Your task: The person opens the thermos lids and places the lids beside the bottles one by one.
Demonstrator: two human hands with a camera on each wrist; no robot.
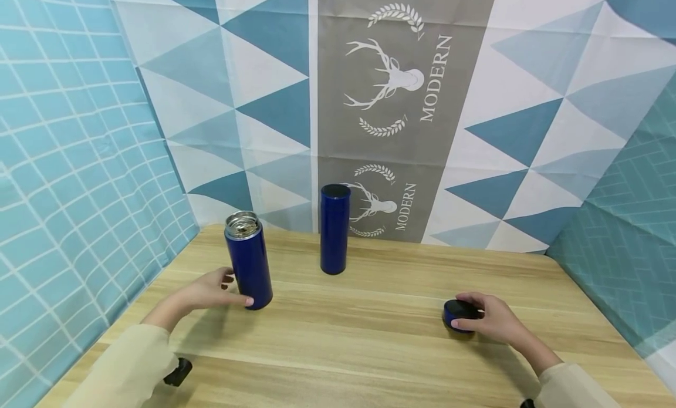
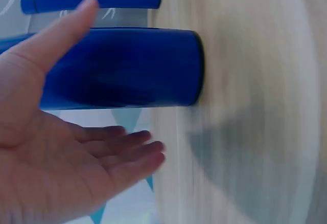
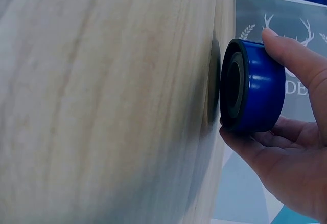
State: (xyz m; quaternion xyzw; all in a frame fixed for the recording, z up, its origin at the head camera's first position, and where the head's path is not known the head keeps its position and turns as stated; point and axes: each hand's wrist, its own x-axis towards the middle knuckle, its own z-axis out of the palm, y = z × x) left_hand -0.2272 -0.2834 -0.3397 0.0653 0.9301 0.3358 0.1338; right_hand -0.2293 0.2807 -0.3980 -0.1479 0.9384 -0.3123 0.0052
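Observation:
An uncapped blue thermos flask (image 1: 250, 270) stands upright on the left of the table, its steel mouth showing. Beside it is my left hand (image 1: 213, 290), thumb and fingers spread apart; in the left wrist view the palm (image 2: 56, 168) faces the flask without gripping it. Whether the thumb touches the flask I cannot tell. On the right, my right hand (image 1: 493, 319) holds a blue lid with a black top (image 1: 461, 315) between thumb and fingers. The right wrist view shows the lid (image 3: 263, 86) just above the wood, its hollow underside facing the table.
A second blue flask (image 1: 334, 232), with its lid on, stands upright near the back middle of the wooden table (image 1: 338, 343). Behind the table hangs a patterned cloth (image 1: 380, 103). Blue tiled-print cloth (image 1: 68, 149) borders the left side, and a teal one (image 1: 623, 243) the right.

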